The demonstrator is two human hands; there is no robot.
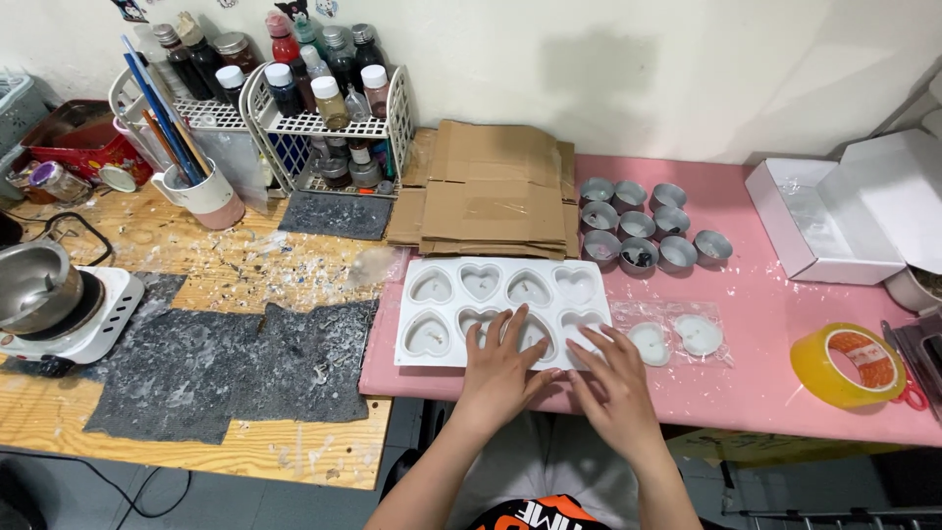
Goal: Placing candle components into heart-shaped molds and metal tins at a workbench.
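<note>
We press both hands, left (500, 371) and right (613, 388), fingers spread flat, on the white heart-cavity mould (502, 310) at the pink table's (765, 324) near edge; its candles look still unreleased.

Tape roll (848, 365), flattened cardboard (496, 191), tins (638, 224)

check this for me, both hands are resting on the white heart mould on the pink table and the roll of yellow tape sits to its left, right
Not quite. In the head view both hands, left hand and right hand, do rest on the white heart mould on the pink table, but the roll of yellow tape sits to its right.
</note>
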